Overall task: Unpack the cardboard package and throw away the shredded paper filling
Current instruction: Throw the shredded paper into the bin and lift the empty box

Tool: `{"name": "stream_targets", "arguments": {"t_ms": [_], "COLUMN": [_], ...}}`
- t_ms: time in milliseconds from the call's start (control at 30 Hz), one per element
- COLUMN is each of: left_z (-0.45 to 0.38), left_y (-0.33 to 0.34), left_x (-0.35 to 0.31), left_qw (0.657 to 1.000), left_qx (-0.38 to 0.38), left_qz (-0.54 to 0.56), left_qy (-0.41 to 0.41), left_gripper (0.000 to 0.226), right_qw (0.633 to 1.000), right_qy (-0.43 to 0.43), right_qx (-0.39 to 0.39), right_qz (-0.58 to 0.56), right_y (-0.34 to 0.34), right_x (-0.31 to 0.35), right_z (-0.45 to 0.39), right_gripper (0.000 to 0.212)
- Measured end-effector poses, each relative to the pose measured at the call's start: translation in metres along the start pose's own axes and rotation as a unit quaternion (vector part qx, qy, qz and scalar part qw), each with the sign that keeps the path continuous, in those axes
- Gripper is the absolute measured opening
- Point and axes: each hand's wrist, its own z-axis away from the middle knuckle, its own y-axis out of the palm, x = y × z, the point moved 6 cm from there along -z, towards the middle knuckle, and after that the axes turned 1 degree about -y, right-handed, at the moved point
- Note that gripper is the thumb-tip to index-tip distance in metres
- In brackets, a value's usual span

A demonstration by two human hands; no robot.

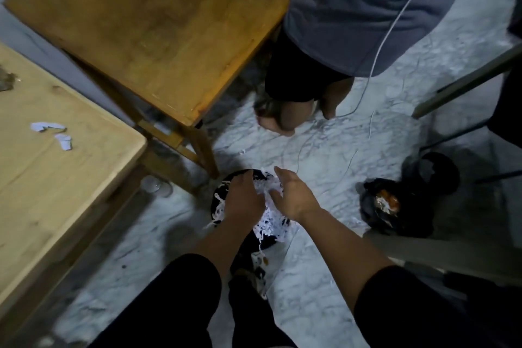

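A wad of white shredded paper fills a black round bin on the pale marble floor, and strands spill over its rim. My left hand lies palm down on the paper's left side, fingers reaching over the far edge. My right hand hovers on the right side with fingers extended and its thumb touching the paper. The cardboard package is not in view.
A wooden chair stands just behind the bin, with a wooden table carrying paper scraps at left. Another person stands beyond, a white cable hanging down. A black bag with rubbish lies at right.
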Motion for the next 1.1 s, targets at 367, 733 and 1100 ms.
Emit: {"name": "stream_targets", "arguments": {"t_ms": [367, 733, 1100], "left_z": [-0.001, 0.062, 0.138], "left_y": [-0.069, -0.250, -0.301], "left_x": [-0.029, 0.044, 0.255], "left_qw": [0.954, 0.947, 0.931], "left_qx": [-0.120, -0.266, -0.293], "left_qz": [-0.234, -0.177, -0.122], "left_qy": [0.145, 0.012, -0.180], "left_gripper": [0.029, 0.040, 0.059], "right_qw": [0.983, 0.945, 0.948], "right_qy": [-0.075, -0.219, -0.274], "right_qx": [-0.102, -0.136, -0.068], "right_qz": [0.133, 0.198, 0.147], "right_y": [-0.055, -0.088, 0.032], "right_x": [0.084, 0.259, 0.386], "right_z": [0.007, 0.024, 0.019], "right_gripper": [0.041, 0.046, 0.048]}}
